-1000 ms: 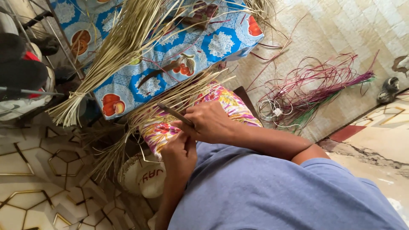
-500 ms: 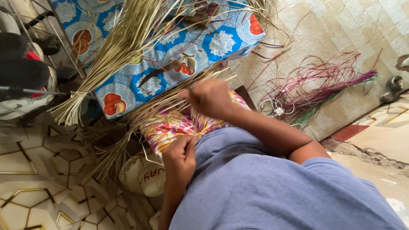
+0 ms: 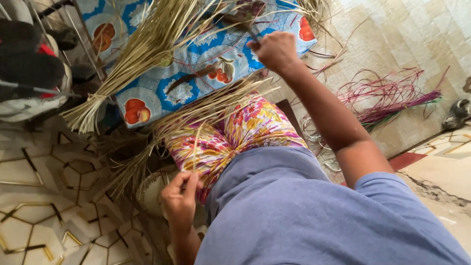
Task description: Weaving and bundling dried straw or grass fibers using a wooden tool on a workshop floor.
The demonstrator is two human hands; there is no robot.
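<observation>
Patterned floor tiles (image 3: 34, 216) fill the near left of the head view; a woven mat (image 3: 417, 44) lies far right. We see the left hand (image 3: 179, 198) pinching one pale straw strip (image 3: 196, 147) over the floral cloth (image 3: 235, 132). The right hand (image 3: 275, 49) is closed, apparently around a thin dark tool, above the blue patterned cloth (image 3: 216, 54). Dyed strands (image 3: 392, 98) lie right.

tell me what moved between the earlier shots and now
The right hand left the lap, where it held a thin dark tool, and reached up over the blue patterned cloth, still gripping something dark. The left hand slid down and now pinches one pale straw strand. The pale straw bundle, the straw across the lap and the purple strands stayed where they were.
</observation>
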